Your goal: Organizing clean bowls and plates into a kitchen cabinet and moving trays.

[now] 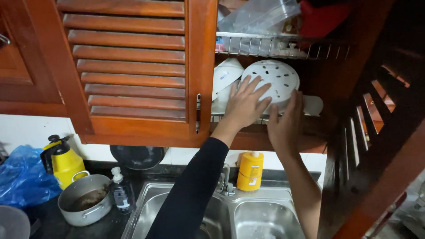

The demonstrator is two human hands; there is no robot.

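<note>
A white round perforated plate (pixel 278 76) stands on edge in the lower wire rack (pixel 265 117) of an open wooden cabinet. My left hand (pixel 245 104) lies flat against its left front, fingers spread. My right hand (pixel 285 124) cups its lower right edge. White bowls (pixel 225 74) lean in the rack just left of the plate. My left arm wears a black sleeve.
A louvred cabinet door (pixel 133 66) hangs open at left, another (pixel 380 132) at right. The upper wire shelf (pixel 274 44) holds clear plastic containers. Below are a steel double sink (pixel 248 217), a tap, a yellow bottle (pixel 250 170), a soap pump bottle (pixel 120 191), a pot (pixel 84 199), a yellow sprayer (pixel 64 161) and a blue bag (pixel 22 175).
</note>
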